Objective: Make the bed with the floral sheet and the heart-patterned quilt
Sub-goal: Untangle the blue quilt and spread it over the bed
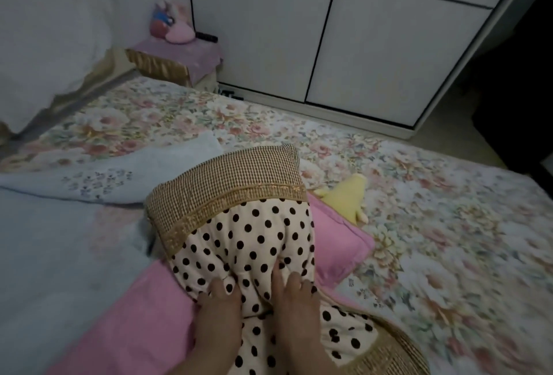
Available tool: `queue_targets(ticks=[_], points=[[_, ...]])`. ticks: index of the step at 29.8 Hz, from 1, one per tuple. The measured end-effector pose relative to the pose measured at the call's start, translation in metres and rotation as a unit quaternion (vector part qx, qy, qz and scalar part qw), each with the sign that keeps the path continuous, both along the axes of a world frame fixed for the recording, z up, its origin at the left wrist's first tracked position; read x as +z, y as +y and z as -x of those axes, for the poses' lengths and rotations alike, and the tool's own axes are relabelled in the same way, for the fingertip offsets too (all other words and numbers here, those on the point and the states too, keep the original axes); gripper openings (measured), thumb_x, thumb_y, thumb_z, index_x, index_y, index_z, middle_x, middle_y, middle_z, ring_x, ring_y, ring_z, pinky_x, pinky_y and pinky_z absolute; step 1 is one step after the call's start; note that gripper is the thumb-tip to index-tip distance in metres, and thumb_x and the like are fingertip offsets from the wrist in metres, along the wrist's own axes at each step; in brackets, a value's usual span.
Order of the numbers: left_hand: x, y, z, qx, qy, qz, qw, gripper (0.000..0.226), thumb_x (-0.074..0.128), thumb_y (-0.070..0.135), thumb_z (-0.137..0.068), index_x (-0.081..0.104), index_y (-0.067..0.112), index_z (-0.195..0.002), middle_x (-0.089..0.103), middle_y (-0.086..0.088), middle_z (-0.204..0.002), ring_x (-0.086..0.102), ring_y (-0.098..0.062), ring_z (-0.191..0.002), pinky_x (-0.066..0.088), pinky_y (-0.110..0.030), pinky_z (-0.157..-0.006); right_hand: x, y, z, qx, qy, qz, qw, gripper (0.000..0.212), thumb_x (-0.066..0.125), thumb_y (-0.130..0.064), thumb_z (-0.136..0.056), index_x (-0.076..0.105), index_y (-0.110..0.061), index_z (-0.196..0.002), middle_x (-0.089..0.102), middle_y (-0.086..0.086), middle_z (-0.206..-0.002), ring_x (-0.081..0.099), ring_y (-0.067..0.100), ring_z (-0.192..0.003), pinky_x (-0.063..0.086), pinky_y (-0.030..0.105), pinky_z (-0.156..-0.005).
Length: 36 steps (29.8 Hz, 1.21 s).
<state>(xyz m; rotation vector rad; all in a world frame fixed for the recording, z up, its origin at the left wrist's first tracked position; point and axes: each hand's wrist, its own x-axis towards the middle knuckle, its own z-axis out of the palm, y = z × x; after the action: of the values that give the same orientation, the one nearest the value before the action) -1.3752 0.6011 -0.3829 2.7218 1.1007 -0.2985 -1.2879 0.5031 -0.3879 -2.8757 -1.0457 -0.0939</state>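
With the left hand (220, 303) and right hand (294, 297) clutching bunched folds at the near end of the heart-patterned quilt (239, 210), heaped on a pink pillow (338, 243) mid-bed, a hard tug may drag that pillow and rumple the floral sheet (419, 195).
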Motion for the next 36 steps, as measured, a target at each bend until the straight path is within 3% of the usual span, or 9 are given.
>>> queue_targets(ticks=[4, 10, 15, 19, 22, 27, 32, 34, 36], points=[[0.03, -0.013, 0.065, -0.06, -0.065, -0.018, 0.996, 0.068, 0.093, 0.007, -0.034, 0.077, 0.028, -0.096, 0.053, -0.01, -0.091, 0.058, -0.027, -0.061, 0.052, -0.032, -0.042, 0.058, -0.029, 0.046, 0.0, -0.022, -0.035, 0.999, 0.087, 0.076, 0.005, -0.051, 0.059, -0.021, -0.132, 0.054, 0.01, -0.075, 0.048, 0.028, -0.053, 0.032, 0.034, -0.037], [0.102, 0.0, 0.17, -0.08, -0.085, -0.044, 0.992, 0.071, 0.093, 0.015, -0.028, 0.073, 0.036, -0.093, 0.057, -0.008, -0.093, 0.061, -0.025, -0.062, 0.045, -0.029, -0.031, 0.123, -0.034, 0.156, 0.027, 0.012, -0.108, 0.994, 0.085, 0.079, 0.007, -0.049, 0.065, -0.03, -0.125, 0.053, 0.006, -0.076, 0.047, 0.023, -0.05, 0.037, 0.034, -0.035], [0.171, 0.027, 0.268, -0.04, -0.075, -0.091, 0.992, 0.066, 0.096, 0.021, -0.028, 0.072, 0.033, -0.088, 0.058, -0.007, -0.091, 0.061, -0.024, -0.062, 0.046, -0.027, -0.033, 0.173, -0.001, 0.252, 0.053, 0.03, -0.134, 0.989, 0.083, 0.076, 0.002, -0.052, 0.062, -0.032, -0.127, 0.056, 0.005, -0.082, 0.05, 0.022, -0.054, 0.025, 0.029, -0.04], [0.219, 0.049, 0.378, 0.063, -0.067, -0.076, 0.993, 0.043, 0.072, 0.025, -0.082, 0.06, 0.03, -0.123, 0.049, -0.01, -0.126, 0.055, -0.032, -0.106, 0.056, -0.039, -0.067, 0.202, 0.039, 0.348, 0.13, 0.078, -0.133, 0.979, 0.084, 0.077, 0.0, -0.054, 0.061, -0.032, -0.129, 0.059, 0.005, -0.088, 0.051, 0.02, -0.057, 0.026, 0.027, -0.04], [0.234, 0.066, 0.447, 0.105, -0.047, -0.122, 0.986, 0.037, 0.054, 0.027, -0.096, 0.046, 0.032, -0.132, 0.035, -0.007, -0.137, 0.044, -0.029, -0.118, 0.053, -0.036, -0.078, 0.224, 0.07, 0.407, 0.18, 0.086, -0.145, 0.969, 0.078, 0.076, -0.004, -0.059, 0.059, -0.031, -0.13, 0.058, 0.002, -0.085, 0.051, 0.018, -0.057, 0.029, 0.026, -0.042], [0.264, 0.084, 0.526, 0.133, -0.004, -0.15, 0.98, 0.04, 0.086, 0.025, -0.066, 0.067, 0.03, -0.1, 0.053, -0.012, -0.117, 0.059, -0.033, -0.094, 0.053, -0.037, -0.051, 0.248, 0.096, 0.475, 0.225, 0.094, -0.152, 0.958, 0.074, 0.072, -0.006, -0.067, 0.051, -0.03, -0.134, 0.058, 0.003, -0.088, 0.052, 0.018, -0.06, 0.037, 0.026, -0.044], [0.27, 0.094, 0.585, 0.157, 0.009, -0.18, 0.971, 0.048, 0.097, 0.024, -0.041, 0.072, 0.033, -0.081, 0.057, -0.012, -0.095, 0.058, -0.032, -0.07, 0.041, -0.03, -0.033, 0.267, 0.108, 0.521, 0.266, 0.161, -0.113, 0.944, 0.067, 0.04, -0.011, -0.094, 0.015, -0.033, -0.153, 0.044, 0.007, -0.128, 0.05, 0.025, -0.104, 0.045, 0.033, -0.08], [0.278, 0.094, 0.601, 0.166, 0.013, -0.173, 0.971, 0.044, 0.088, 0.025, -0.065, 0.07, 0.035, -0.104, 0.054, -0.015, -0.116, 0.058, -0.036, -0.089, 0.052, -0.037, -0.046, 0.266, 0.117, 0.532, 0.268, 0.175, -0.105, 0.941, 0.069, 0.04, -0.009, -0.094, 0.012, -0.031, -0.153, 0.039, 0.01, -0.133, 0.046, 0.027, -0.111, 0.045, 0.034, -0.086], [0.274, 0.1, 0.622, 0.218, 0.029, -0.168, 0.961, 0.052, 0.058, 0.03, -0.094, 0.041, 0.04, -0.143, 0.029, -0.015, -0.148, 0.039, -0.039, -0.125, 0.053, -0.045, -0.086, 0.262, 0.127, 0.547, 0.275, 0.197, -0.07, 0.938, 0.07, 0.042, -0.011, -0.095, 0.01, -0.031, -0.154, 0.032, 0.014, -0.141, 0.04, 0.03, -0.119, 0.044, 0.036, -0.094]])
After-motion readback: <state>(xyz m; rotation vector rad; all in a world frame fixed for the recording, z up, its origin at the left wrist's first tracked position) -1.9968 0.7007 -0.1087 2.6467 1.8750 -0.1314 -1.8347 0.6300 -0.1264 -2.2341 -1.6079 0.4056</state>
